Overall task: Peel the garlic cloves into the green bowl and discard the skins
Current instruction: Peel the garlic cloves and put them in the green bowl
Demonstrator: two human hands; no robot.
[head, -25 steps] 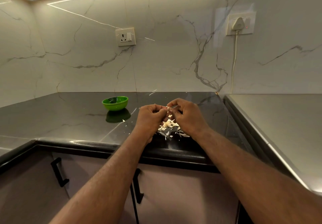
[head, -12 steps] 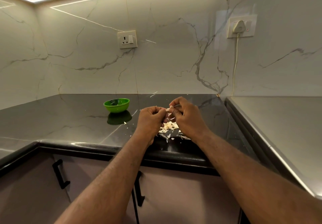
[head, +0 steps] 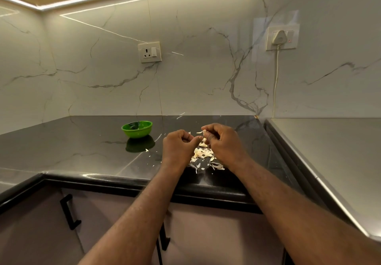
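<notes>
Parted slightly | left hand curled, hold unclear | right hand pinches what looks like garlic skin

One green bowl on the bench. Two hands up, left hand and right hand, one pale scrap pinched in the right. One heap of skins beneath, a few stray flakes beside. Two wall sockets, one plug. Two black cabinet handles.
</notes>
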